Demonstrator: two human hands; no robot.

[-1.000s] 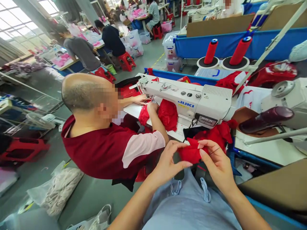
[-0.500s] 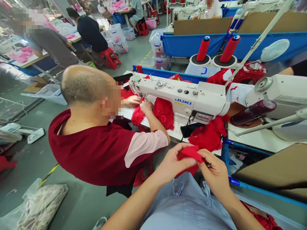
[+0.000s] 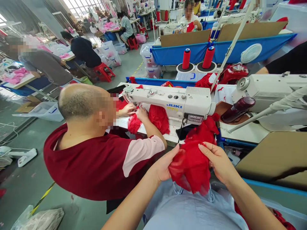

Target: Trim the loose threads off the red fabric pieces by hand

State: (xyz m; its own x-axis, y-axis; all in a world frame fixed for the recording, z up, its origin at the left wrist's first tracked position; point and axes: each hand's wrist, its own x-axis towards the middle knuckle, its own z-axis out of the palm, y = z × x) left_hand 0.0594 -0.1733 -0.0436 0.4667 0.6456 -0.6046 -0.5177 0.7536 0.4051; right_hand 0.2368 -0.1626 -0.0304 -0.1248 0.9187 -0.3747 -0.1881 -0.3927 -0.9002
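A piece of thin red fabric (image 3: 190, 167) is spread between my two hands, hanging in front of my blue clothing. My left hand (image 3: 165, 164) grips its left side, with some fingers hidden behind the cloth. On the other side, my right hand (image 3: 216, 159) pinches the upper right edge between thumb and fingers. Just beyond it, a red fabric pile (image 3: 206, 127) lies at the table's near end. A white JUKI sewing machine (image 3: 168, 99) stands past that, where a co-worker's hands (image 3: 141, 113) hold red fabric (image 3: 135, 123) near the needle.
The co-worker in a dark red top (image 3: 88, 163) sits close on my left. A second sewing machine (image 3: 271, 89) is at right, above a cardboard sheet (image 3: 275, 155). Red thread cones (image 3: 208, 58) stand behind the first machine. A plastic bin (image 3: 283, 210) is at lower right.
The red fabric, bunched in my fingers before, now hangs spread out between my hands. My hands have moved apart slightly. The view has tilted up and shifted right.
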